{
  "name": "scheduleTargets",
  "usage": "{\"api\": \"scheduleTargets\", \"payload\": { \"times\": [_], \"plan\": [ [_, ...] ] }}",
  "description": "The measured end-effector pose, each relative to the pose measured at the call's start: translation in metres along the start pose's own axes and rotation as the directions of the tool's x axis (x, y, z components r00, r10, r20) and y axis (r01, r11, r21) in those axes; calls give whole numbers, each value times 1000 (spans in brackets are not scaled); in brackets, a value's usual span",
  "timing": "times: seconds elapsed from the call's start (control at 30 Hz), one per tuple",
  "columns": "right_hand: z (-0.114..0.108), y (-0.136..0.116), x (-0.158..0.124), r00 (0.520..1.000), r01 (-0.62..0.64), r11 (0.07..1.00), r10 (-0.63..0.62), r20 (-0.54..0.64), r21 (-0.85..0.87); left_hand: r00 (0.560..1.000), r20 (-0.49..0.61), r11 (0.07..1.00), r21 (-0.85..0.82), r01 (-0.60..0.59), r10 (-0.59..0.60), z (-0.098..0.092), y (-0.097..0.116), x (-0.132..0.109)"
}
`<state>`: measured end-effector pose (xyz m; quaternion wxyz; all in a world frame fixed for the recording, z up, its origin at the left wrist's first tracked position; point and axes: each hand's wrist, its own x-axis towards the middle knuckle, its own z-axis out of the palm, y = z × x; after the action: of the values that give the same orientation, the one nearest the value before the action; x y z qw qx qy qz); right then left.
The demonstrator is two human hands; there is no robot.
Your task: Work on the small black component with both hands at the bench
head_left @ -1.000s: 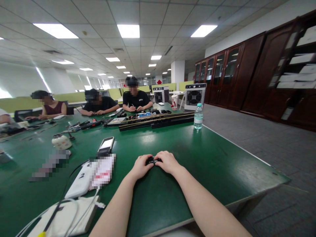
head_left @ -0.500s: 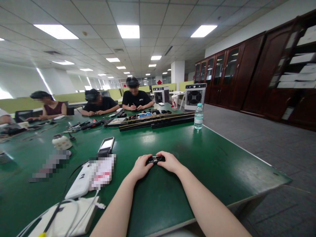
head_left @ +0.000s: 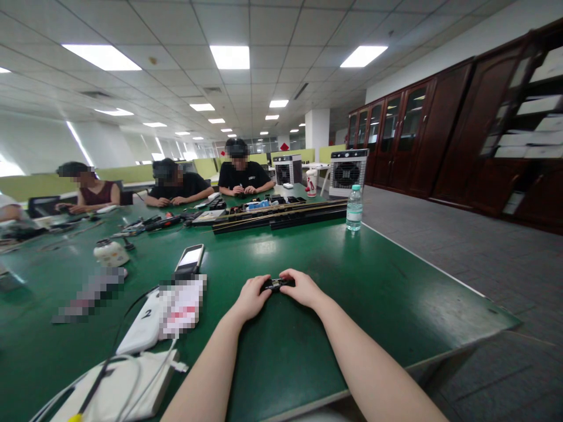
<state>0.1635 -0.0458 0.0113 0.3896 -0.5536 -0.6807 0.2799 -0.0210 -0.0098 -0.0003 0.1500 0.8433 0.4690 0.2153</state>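
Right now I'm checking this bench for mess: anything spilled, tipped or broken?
Nothing stands out. The water bottle stands upright on the green table, the phone lies flat, and left hand and right hand hold a small black part.

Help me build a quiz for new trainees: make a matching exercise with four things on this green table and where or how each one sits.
Things
1. small black part
2. water bottle
3. phone
4. long black rails

Places
A. lying flat, screen up, left of the left hand
B. standing upright near the right edge of the table
C. pinched between the left hand and the right hand
D. stretched across the far end, in front of a seated person

Pairs: 1-C, 2-B, 3-A, 4-D
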Motion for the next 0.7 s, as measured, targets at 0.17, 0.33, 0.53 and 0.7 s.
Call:
{"api": "scheduleTargets", "payload": {
  "times": [0.17, 0.33, 0.53, 0.7],
  "plan": [
    [1, 2, 1, 1000, 2, 1000, -2, -12, 5, 1000, -4, 1000, 2, -8, 8, 1, -1, 0],
    [1, 1, 0, 1000, -5, 1000, 5, -10, 4, 1000, -1, 1000, 1, -3, 3, 1, -1, 1],
    [1, 0, 0, 1000, -5, 1000, 5, -17, -5, 1000, 0, 1000, -14, 2, -2, -1, 1, -1],
    [1, 0, 0, 1000, -10, 1000, 9, -15, -15, 1000, -11, 1000, -19, 6, -6, 0, 1, 0]
  ]
}}
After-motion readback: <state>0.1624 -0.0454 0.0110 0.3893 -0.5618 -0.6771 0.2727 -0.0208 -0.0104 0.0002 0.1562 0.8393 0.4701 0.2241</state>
